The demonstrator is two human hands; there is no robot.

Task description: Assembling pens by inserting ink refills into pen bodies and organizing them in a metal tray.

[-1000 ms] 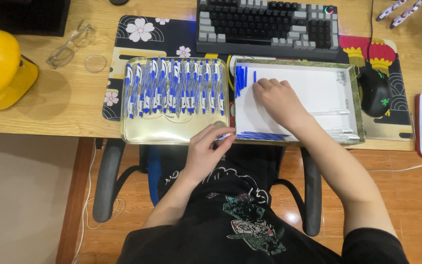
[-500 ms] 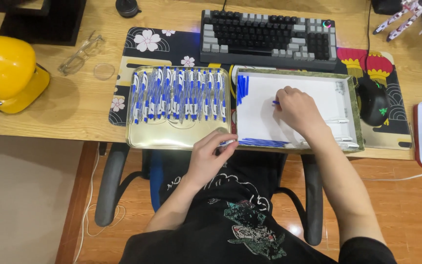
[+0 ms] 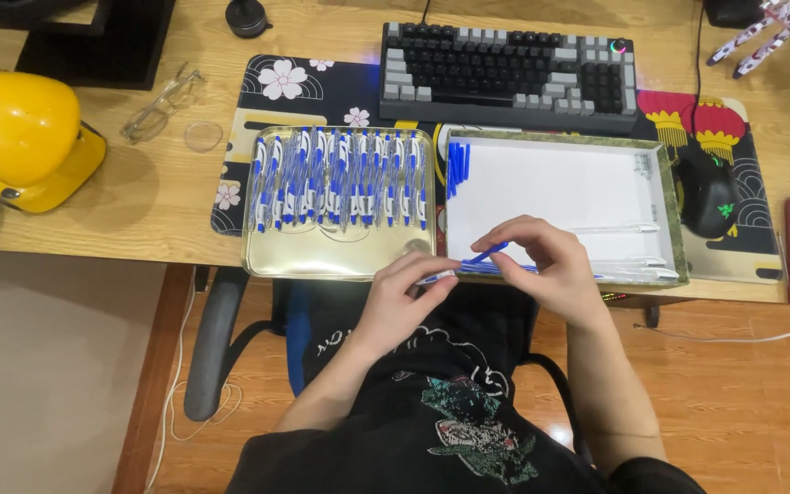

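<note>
My left hand [image 3: 406, 291] holds a clear pen barrel [image 3: 439, 275] at the desk's front edge, just below the two trays. My right hand [image 3: 541, 267] pinches a small blue pen part [image 3: 487, 253] and brings it against the end of that barrel. Directly behind the left hand is a gold tray [image 3: 322, 263] holding several assembled blue and white pens [image 3: 340, 178] in a row. The white tray [image 3: 560, 187] behind the right hand has a few blue parts [image 3: 457, 166] in its far left corner and clear barrels [image 3: 628, 271] along its near edge.
A keyboard [image 3: 509, 78] sits behind the trays on a patterned desk mat [image 3: 294, 87]. A black mouse [image 3: 710, 192] lies right of the white tray. A yellow hard hat [image 3: 20, 137] and glasses [image 3: 162, 101] sit at the left. Chair armrests [image 3: 212, 338] flank my lap.
My right hand has left the inside of the white tray and come back to the front edge with a blue part, meeting the left hand, which has lifted slightly with the barrel.
</note>
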